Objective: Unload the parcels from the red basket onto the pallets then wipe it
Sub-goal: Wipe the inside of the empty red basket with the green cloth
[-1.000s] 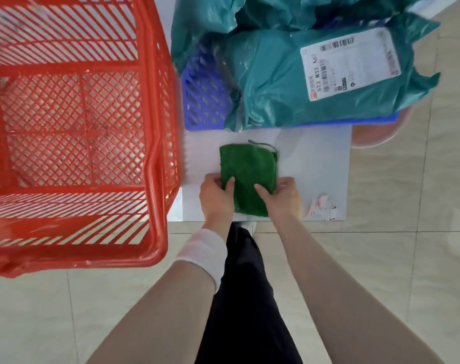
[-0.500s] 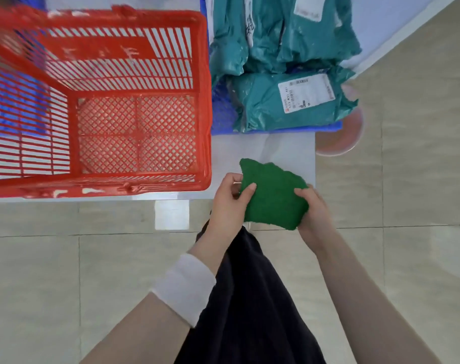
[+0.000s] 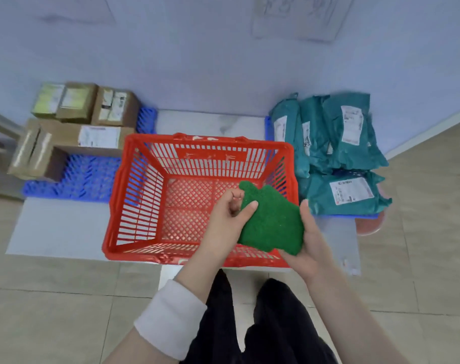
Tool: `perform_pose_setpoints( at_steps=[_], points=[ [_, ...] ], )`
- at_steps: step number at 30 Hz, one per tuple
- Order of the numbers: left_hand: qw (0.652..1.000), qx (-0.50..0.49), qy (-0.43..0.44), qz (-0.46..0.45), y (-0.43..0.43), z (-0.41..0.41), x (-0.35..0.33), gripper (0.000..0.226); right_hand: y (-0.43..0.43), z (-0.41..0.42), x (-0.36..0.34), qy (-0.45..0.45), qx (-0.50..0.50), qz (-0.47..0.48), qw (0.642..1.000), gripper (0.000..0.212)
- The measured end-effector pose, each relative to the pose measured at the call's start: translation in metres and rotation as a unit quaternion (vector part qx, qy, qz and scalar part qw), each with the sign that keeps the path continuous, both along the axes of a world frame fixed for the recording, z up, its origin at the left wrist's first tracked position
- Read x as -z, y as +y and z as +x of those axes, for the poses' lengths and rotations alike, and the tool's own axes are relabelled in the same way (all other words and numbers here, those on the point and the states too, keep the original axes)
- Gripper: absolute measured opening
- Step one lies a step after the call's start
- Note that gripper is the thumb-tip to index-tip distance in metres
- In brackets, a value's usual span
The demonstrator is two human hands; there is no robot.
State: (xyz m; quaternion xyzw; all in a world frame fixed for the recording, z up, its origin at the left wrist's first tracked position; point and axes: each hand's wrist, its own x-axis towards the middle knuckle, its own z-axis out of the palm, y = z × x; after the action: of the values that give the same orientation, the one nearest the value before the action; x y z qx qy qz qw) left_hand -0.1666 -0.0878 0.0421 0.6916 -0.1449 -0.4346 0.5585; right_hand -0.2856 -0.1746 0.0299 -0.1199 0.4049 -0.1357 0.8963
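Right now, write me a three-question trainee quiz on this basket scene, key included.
1. True or false: the red basket holds a parcel.
2. The left hand and the right hand together grip: A a brush; B the green cloth; C a tape roll.
3. Fill in: the bags on the person's right are ____ in colour.
Key: 1 false; 2 B; 3 teal.
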Motion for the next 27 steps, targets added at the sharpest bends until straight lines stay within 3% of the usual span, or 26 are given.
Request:
perform_pose_setpoints(
  at_steps=[4,7,10,13,14,16,18,19,20,21,23,24,27],
  points=[
    [0.999,0.032,-0.013,0.042,0.01,0.067,0.016,0.014,0.012,0.071,0.01,0.104,0.012,0.064,0.992,0.026],
    [0.997,0.034,0.003,0.075,0.014,0.105,0.04,0.012,0.001,0.1,0.021,0.126,0.048,0.045,0.99,0.031],
    [0.994,-0.004,-0.072,0.086,0.01,0.151,0.066,0.013,-0.032,0.12,0.026,0.148,0.102,-0.065,0.982,0.034],
    [0.96,-0.024,-0.262,0.095,-0.006,0.21,0.092,0.005,-0.071,0.147,0.035,0.202,0.094,-0.282,0.933,0.038],
    [0.938,-0.026,-0.33,0.106,-0.014,0.229,0.101,0.009,-0.082,0.159,0.04,0.221,0.059,-0.38,0.896,0.036],
    [0.895,-0.018,-0.427,0.129,-0.03,0.262,0.117,0.02,-0.095,0.188,0.056,0.222,-0.062,-0.57,0.788,0.038],
    [0.868,0.007,-0.475,0.145,-0.047,0.281,0.135,0.026,-0.097,0.211,0.084,0.193,-0.239,-0.665,0.68,0.048],
    [0.85,0.032,-0.499,0.169,-0.051,0.286,0.143,0.028,-0.096,0.215,0.098,0.184,-0.331,-0.701,0.605,0.054],
    [0.822,0.059,-0.529,0.203,-0.054,0.288,0.151,0.03,-0.096,0.217,0.108,0.179,-0.392,-0.733,0.526,0.056],
    [0.789,0.082,-0.564,0.23,-0.054,0.29,0.157,0.034,-0.099,0.217,0.114,0.175,-0.407,-0.761,0.473,0.053],
    [0.737,0.107,-0.613,0.262,-0.052,0.291,0.164,0.041,-0.11,0.223,0.115,0.172,-0.364,-0.8,0.445,0.043],
    [0.727,0.11,-0.625,0.262,-0.049,0.29,0.166,0.044,-0.115,0.229,0.116,0.178,-0.347,-0.821,0.416,0.043],
    [0.704,0.088,-0.667,0.226,-0.046,0.286,0.17,0.043,-0.117,0.251,0.127,0.216,-0.439,-0.823,0.29,0.056]
  ],
)
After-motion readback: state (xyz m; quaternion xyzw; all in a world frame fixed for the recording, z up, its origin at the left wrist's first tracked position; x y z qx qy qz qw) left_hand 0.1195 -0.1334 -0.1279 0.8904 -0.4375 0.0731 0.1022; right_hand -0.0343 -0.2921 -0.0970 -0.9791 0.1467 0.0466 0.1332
